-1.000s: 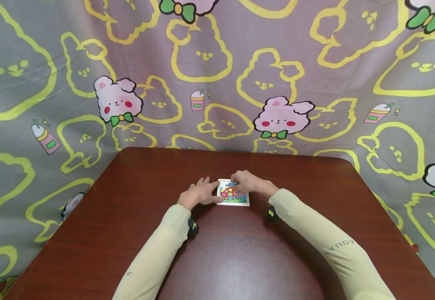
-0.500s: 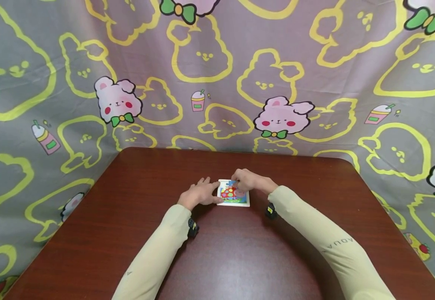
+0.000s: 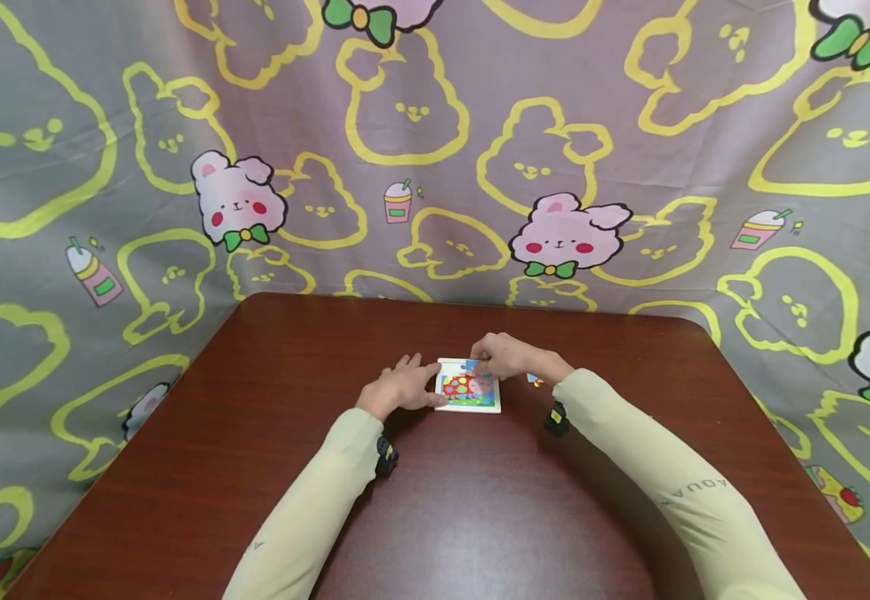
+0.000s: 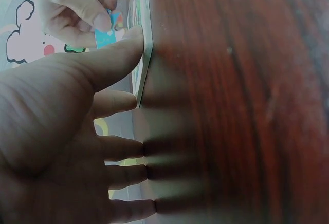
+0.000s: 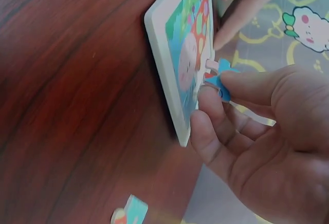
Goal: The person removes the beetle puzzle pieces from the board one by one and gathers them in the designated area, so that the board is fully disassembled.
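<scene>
A small jigsaw puzzle tray point(image 3: 472, 409) with a white rim lies on the table, its picture showing a red, spotted figure with a pink face. My right hand point(image 3: 506, 356) is over the tray's far right part. Between thumb and fingers it pinches a blue puzzle piece point(image 5: 224, 80), tilted up off the tray surface in the right wrist view. At the tray's left side rests my left hand point(image 3: 399, 387), fingers spread and fairly straight. In the left wrist view its thumb point(image 4: 121, 59) lies against the tray's edge, while other fingertips touch the table.
A loose puzzle piece point(image 5: 134, 211), light blue with some orange, lies on the table to the right of the tray, partly behind my right wrist in the head view. The brown wooden table point(image 3: 435, 517) meets a patterned cloth point(image 3: 450, 125) at the back and sides.
My right hand has shifted slightly right and away over the tray, with the blue piece in its pinch. The loose piece beside the wrist has come into view. My left hand stays put.
</scene>
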`<action>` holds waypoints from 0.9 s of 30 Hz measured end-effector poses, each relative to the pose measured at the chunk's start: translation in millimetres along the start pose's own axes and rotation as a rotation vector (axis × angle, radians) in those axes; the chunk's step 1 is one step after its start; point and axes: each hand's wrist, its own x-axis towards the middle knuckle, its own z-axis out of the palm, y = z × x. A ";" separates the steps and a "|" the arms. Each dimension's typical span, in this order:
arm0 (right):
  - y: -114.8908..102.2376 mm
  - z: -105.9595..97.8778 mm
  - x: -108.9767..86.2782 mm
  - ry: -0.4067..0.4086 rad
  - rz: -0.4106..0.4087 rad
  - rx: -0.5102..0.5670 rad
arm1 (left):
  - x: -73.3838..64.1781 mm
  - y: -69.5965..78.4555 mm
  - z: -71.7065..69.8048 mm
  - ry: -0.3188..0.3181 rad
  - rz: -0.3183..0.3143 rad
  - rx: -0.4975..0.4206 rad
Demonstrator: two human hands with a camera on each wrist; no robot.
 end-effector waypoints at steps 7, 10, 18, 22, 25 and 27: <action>14.9 -9.0 -14.8 0.014 0.000 0.056 | -0.8 0.4 -0.5 0.012 0.015 -0.003; 21.3 -13.6 -21.4 0.013 0.006 0.077 | -1.3 0.1 -0.6 0.014 0.025 0.002; 37.7 -22.9 -36.4 0.007 0.016 0.101 | -2.1 -2.4 -0.4 0.007 0.035 0.014; 47.4 -24.2 -44.1 -0.003 0.030 0.108 | -2.8 -3.0 0.5 0.007 0.038 0.013; 53.4 -24.7 -50.7 -0.012 0.051 0.124 | -4.0 -3.0 0.9 0.007 0.040 0.011; 56.6 -24.8 -54.5 -0.011 0.064 0.139 | -4.9 -2.9 0.8 0.005 0.039 0.013</action>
